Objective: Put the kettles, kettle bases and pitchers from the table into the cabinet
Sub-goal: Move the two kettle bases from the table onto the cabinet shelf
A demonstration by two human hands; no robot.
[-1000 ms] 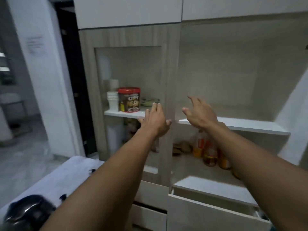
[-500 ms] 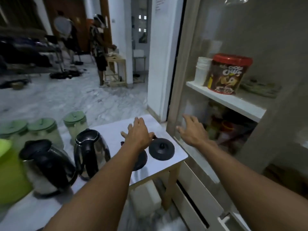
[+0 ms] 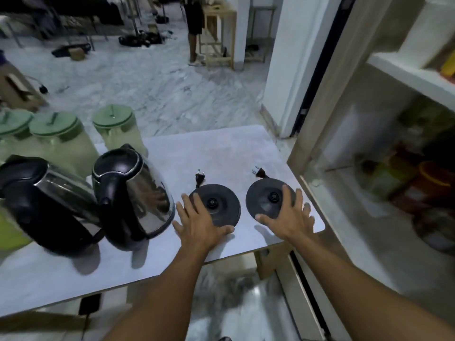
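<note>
Two round black kettle bases lie on the white table (image 3: 221, 148), each with a plug at its far side. My left hand (image 3: 199, 222) is spread over the near left edge of the left base (image 3: 218, 203). My right hand (image 3: 290, 217) is spread over the near right edge of the right base (image 3: 267, 199). Neither base is lifted. Two steel kettles with black handles stand left of them: one close (image 3: 134, 193), one further left (image 3: 46, 203). Behind stand three pitchers with green lids (image 3: 115, 126) (image 3: 59, 136) (image 3: 12, 129).
The cabinet (image 3: 384, 143) stands open at the right, with a white shelf (image 3: 406, 75) and blurred jars below. A green object (image 3: 9, 235) sits at the table's left edge. A person (image 3: 193, 28) stands by a wooden stool across the marble floor.
My view swung from the cabinet shelves down to the table. Both hands came down from the cabinet onto the two kettle bases.
</note>
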